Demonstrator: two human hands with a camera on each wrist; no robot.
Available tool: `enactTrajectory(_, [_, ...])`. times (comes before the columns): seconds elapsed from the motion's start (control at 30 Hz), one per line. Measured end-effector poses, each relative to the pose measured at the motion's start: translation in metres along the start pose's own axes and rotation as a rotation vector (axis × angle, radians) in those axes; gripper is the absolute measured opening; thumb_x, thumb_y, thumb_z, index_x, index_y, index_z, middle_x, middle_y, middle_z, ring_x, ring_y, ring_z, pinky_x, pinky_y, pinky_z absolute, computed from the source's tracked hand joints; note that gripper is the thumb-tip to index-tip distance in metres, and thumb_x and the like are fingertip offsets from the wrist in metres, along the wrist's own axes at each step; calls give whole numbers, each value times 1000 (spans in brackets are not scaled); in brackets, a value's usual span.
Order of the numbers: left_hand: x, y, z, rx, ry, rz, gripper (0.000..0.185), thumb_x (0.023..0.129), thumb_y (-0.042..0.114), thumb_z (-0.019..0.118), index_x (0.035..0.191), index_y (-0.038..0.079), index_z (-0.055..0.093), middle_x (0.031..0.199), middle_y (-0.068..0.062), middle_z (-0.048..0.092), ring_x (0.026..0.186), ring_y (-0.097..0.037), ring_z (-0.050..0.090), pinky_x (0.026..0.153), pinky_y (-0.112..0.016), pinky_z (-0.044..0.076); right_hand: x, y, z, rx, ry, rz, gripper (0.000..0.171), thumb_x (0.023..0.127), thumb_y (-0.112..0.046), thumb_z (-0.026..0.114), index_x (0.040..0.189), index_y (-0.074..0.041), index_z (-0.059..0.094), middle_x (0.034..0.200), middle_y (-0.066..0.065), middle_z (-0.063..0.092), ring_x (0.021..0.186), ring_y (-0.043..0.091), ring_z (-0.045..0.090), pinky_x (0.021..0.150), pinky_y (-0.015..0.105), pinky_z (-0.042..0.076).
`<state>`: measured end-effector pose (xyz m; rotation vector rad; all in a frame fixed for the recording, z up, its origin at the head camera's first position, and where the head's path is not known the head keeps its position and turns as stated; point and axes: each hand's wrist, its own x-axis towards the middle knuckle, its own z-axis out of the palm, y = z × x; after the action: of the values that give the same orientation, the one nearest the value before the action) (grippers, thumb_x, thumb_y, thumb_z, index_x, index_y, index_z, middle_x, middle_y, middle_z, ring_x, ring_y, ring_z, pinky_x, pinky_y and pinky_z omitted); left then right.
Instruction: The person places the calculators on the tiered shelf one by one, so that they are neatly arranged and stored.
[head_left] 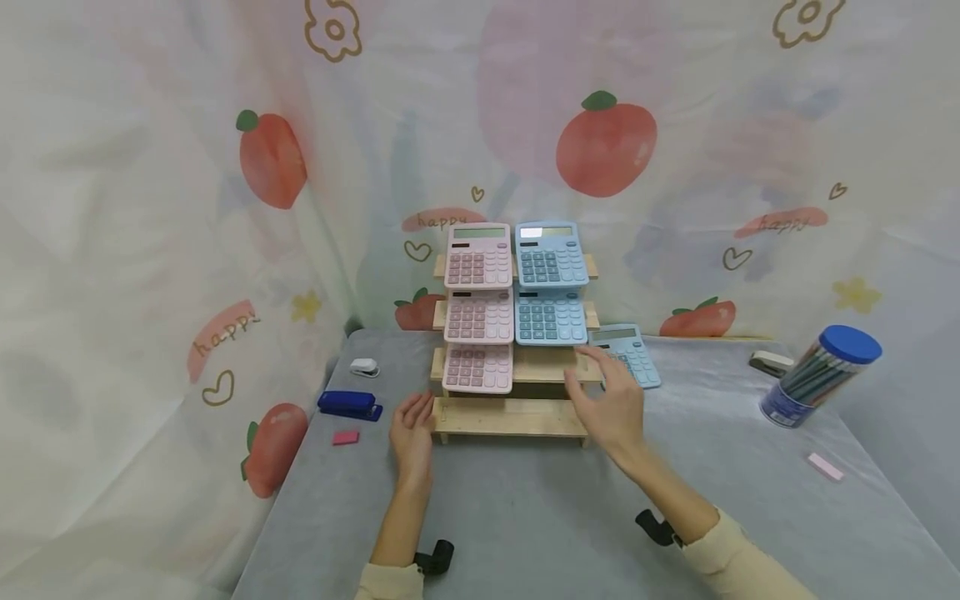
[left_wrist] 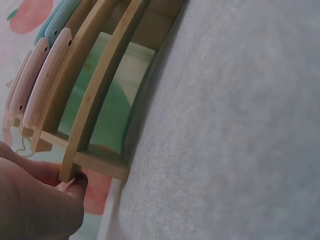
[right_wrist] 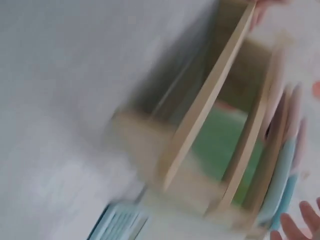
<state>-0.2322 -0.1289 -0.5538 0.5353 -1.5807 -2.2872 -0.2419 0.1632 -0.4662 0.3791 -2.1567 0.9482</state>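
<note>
A wooden tiered stand [head_left: 510,417] carries three pink calculators [head_left: 477,320] in its left column and two blue calculators [head_left: 551,320] on the right of its upper tiers. My left hand [head_left: 412,433] is at the left end of the bottom shelf; in the left wrist view, its thumb and finger pinch that shelf end [left_wrist: 68,167]. My right hand [head_left: 613,410] is by the stand's right side, fingers spread and holding nothing. Its fingertips [right_wrist: 290,225] appear near the blue calculators' edges in the blurred right wrist view. Behind it, another blue calculator [head_left: 636,358] lies on the table.
To the left lie a white small stapler-like item [head_left: 364,367], a blue stapler [head_left: 350,404] and a pink eraser-like block [head_left: 346,437]. At right are a blue-lidded tub of pencils [head_left: 821,375], a dark-and-white item [head_left: 770,363] and a pale pink strip [head_left: 826,467].
</note>
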Motion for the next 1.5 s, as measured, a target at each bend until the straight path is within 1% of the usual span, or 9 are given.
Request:
enactTrajectory(0.2, [1, 1, -4, 10, 9, 1, 52, 96, -21, 47, 146, -6, 45, 147, -24, 57, 140, -33, 54, 115, -45, 43, 16, 56, -22, -4, 71, 110, 25, 93, -7, 73, 117, -3, 75, 114, 16, 76, 106, 38, 71, 93, 57, 52])
enactTrajectory(0.3, [3, 2, -6, 11, 10, 9, 53, 95, -22, 47, 146, -6, 45, 147, -24, 57, 140, -33, 54, 115, -44, 43, 19, 85, -24, -32, 71, 154, 22, 92, -2, 69, 113, 0, 76, 112, 19, 76, 108, 43, 69, 93, 61, 51])
enactTrajectory(0.4, [3, 2, -7, 20, 6, 10, 53, 96, -21, 48, 146, -6, 44, 147, -24, 57, 140, -33, 54, 115, -44, 43, 19, 109, -23, -79, 14, 197, 26, 91, -4, 70, 116, 2, 74, 116, 22, 74, 111, 46, 66, 94, 63, 49])
enactTrajectory(0.5, [3, 1, -8, 21, 4, 6, 53, 96, -21, 47, 147, -6, 44, 148, -25, 56, 140, -33, 53, 116, -45, 42, 18, 126, -20, -137, -117, 286, 35, 91, -9, 73, 124, 4, 69, 126, 26, 68, 122, 49, 59, 101, 65, 44])
enactTrajectory(0.6, [3, 0, -8, 19, 4, 0, 53, 97, -21, 46, 147, -7, 43, 147, -25, 56, 140, -33, 53, 116, -46, 42, 15, 137, -15, -191, -268, 376, 50, 91, -15, 75, 133, 7, 61, 139, 31, 57, 132, 52, 49, 107, 67, 39])
enactTrajectory(0.73, [2, 0, -7, 13, 8, -14, 53, 96, -22, 45, 146, -6, 43, 147, -24, 58, 140, -32, 54, 116, -46, 42, 12, 150, -6, -257, -428, 462, 82, 87, -31, 83, 147, 11, 45, 151, 37, 39, 134, 57, 42, 105, 71, 40])
enactTrajectory(0.9, [2, 1, -3, 7, 12, -15, 52, 96, -22, 45, 146, -6, 44, 146, -24, 57, 140, -33, 54, 116, -46, 42, 11, 163, 6, -334, -562, 534, 118, 75, -45, 91, 158, 9, 27, 158, 41, 22, 131, 65, 39, 101, 75, 40])
enactTrajectory(1.2, [1, -2, 0, -3, 14, -1, 52, 96, -22, 45, 145, -6, 45, 146, -25, 58, 139, -33, 54, 116, -46, 42, 10, 173, 13, -376, -565, 560, 124, 71, -41, 95, 159, 8, 22, 155, 43, 24, 122, 66, 46, 95, 75, 44])
enactTrajectory(1.5, [2, -4, 0, -12, 17, 7, 49, 97, -21, 47, 144, -6, 46, 144, -25, 59, 138, -33, 56, 115, -46, 43, 10, 176, 12, -329, -540, 512, 118, 75, -34, 92, 161, 6, 21, 155, 43, 25, 126, 65, 45, 103, 71, 42])
